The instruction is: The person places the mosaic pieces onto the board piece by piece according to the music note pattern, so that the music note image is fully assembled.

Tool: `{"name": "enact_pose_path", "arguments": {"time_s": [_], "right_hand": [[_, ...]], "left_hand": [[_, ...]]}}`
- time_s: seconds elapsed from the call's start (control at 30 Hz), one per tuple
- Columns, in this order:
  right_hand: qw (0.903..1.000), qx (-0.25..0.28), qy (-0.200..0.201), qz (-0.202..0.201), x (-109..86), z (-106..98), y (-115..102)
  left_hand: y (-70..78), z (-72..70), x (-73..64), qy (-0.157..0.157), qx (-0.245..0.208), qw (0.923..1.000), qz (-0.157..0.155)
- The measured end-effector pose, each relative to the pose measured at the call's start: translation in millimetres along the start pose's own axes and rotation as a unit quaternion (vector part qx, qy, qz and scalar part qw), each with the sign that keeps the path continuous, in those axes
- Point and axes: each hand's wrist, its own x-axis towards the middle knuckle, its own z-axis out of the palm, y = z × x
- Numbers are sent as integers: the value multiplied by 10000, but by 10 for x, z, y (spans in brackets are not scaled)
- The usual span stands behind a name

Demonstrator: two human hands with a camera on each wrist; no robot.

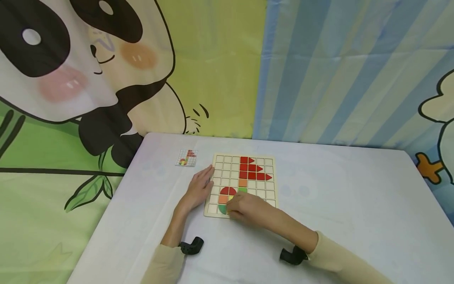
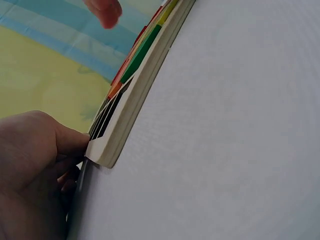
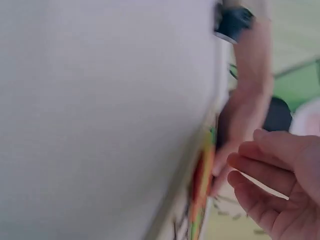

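Note:
A wooden grid board [image 1: 260,192] lies on the table, with coloured pieces set in its cells. At its left edge rests my left hand [image 1: 199,188], fingers extended along the side; in the left wrist view the thumb [image 2: 72,141] touches the edge near the corner. Over the lower middle of the board is my right hand [image 1: 250,209], covering some cells. In the right wrist view its fingers [image 3: 260,172] are loosely bent with nothing between them. Beside it show a red half-round [image 1: 228,191], an orange square [image 1: 223,199] and a green quarter-round [image 1: 222,209].
Red squares and pointed red pieces [image 1: 255,176] fill part of the board's upper right, above an orange square [image 1: 242,183] and a green one [image 1: 242,189]. A small pattern card [image 1: 186,157] lies beyond the left hand. The white table [image 1: 337,205] meets a printed cloth backdrop.

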Motion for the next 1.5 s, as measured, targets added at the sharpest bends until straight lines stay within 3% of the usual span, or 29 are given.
{"name": "enact_pose_path", "arguments": {"time_s": [0.13,0.27,0.47,0.73,1.07,1.5], "right_hand": [[9953,651,444,558,-81,-201,79],[9864,725,837,1217,-192,-381,201],[9698,708,1417,1855,-303,-556,394],[9644,671,1395,2142,-408,-617,549],[9530,368,1653,2513,-483,-671,680],[9431,211,1645,2882,-549,-677,837]], "left_hand": [[5,-7,-1,-4,-15,10000,-3],[6,8,2,-35,-18,10000,-28],[36,-11,22,-15,108,9999,-39],[34,0,17,-141,266,9994,-138],[-29,-6,-12,-34,312,9995,-98],[-29,-42,-57,-31,400,9991,-128]]}}
